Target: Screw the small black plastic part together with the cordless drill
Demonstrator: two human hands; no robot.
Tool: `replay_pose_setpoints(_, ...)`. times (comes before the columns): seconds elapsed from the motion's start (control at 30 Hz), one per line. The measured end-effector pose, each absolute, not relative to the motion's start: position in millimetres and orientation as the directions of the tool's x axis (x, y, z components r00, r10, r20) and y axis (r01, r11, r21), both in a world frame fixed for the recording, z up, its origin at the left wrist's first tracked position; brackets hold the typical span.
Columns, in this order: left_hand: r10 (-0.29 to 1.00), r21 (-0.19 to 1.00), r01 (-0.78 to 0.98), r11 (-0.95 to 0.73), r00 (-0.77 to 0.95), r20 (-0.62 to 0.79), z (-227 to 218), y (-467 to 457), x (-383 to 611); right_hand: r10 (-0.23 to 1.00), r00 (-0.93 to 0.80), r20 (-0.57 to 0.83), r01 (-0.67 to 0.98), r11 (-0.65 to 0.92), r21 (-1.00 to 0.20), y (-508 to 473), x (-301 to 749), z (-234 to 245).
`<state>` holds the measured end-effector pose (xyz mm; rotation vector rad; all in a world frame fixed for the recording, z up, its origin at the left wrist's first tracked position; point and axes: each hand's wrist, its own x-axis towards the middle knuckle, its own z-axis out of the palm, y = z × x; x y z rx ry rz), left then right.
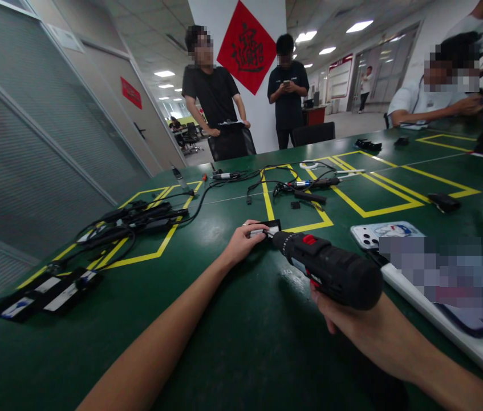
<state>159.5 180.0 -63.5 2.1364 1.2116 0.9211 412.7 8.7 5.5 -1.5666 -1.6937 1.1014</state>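
Note:
My right hand (331, 311) is wrapped round the grip of a black cordless drill (331, 265) with red switches. The drill lies nearly level, its chuck pointing away and to the left. At the bit's end is a small black piece with a white insert (276, 226), on the green table. My left hand (243, 242) presses its fingers closed on this piece, from the left side. Whether the bit touches a screw there is too small to tell.
Cables and black parts (138, 220) crowd the left. Black trays with white strips (57, 291) lie nearer. Pen-like electric drivers (309, 184) with cords lie beyond my hands. A phone (389, 229) rests at the right. Two people (211, 85) stand across the table; others sit at the right.

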Motion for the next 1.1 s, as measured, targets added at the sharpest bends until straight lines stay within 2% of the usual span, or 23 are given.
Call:
replay_pose_setpoints(0.37, 0.885, 0.72, 0.527, -0.452, 0.366, 0.288, -62.0, 180.8, 159.8, 0.985, -0.128, -0.117, 0.531, -0.032, -0.847, 7.9, 412.0, 10.5)
replay_pose_setpoints(0.57, 0.89, 0.724, 0.53, -0.442, 0.36, 0.28, -62.5, 180.5, 160.2, 0.987, -0.147, -0.064, 0.503, 0.019, -0.864, 7.9, 412.9, 7.8)
replay_pose_setpoints(0.83, 0.88, 0.727, 0.51, -0.459, 0.373, 0.294, -63.2, 180.6, 158.9, 0.981, -0.14, -0.131, 0.53, -0.037, -0.847, 7.7, 412.7, 8.7)
replay_pose_setpoints(1.1, 0.882, 0.725, 0.517, -0.455, 0.37, 0.29, -63.5, 180.9, 158.7, 0.989, -0.134, -0.062, 0.523, 0.018, -0.852, 8.1, 412.5, 9.2)
